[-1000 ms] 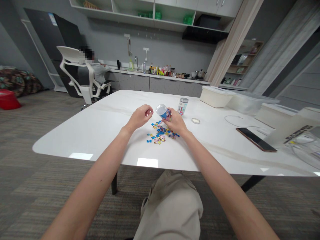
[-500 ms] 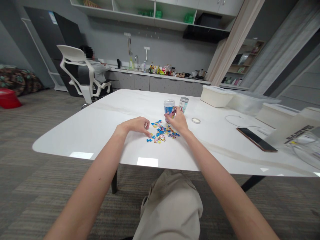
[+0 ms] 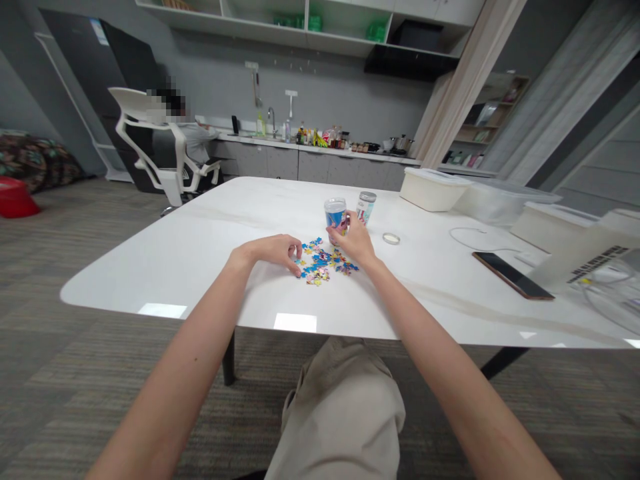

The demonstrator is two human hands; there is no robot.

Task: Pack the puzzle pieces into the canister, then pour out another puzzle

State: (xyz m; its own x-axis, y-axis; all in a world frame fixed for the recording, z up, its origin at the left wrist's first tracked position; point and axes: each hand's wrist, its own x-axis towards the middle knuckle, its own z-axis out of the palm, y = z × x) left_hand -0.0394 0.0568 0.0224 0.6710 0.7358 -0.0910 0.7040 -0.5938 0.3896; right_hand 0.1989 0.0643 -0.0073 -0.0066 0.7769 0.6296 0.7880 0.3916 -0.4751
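Several small jigsaw pieces point(image 3: 320, 261), blue, yellow and pink, lie in a loose pile on the white table point(image 3: 200, 247). At the left edge of the pile is my left hand point(image 3: 285, 253), fingers curved and apart, its fingertips touching the table beside the pieces. Behind the pile stands a clear jar point(image 3: 335, 212) with a blue and pink picture on it. My right hand point(image 3: 353, 235) has its fingers and thumb round the jar's right side. A second printed can point(image 3: 366, 207) is upright just behind that hand, and a round lid point(image 3: 391, 238) lies to its right.
To the right are a phone point(image 3: 511, 275), a white cable point(image 3: 475, 243) and a tilted white box point(image 3: 595, 253). Lidded storage bins point(image 3: 433, 192) line the table's back right. A person point(image 3: 195, 140) sits in a white chair point(image 3: 173, 180) beyond the table's far left.
The left hand has drawn slightly inward, and a blue piece by its fingertips now sits closer to the pile. The right hand still holds the jar. The view has shifted a little.
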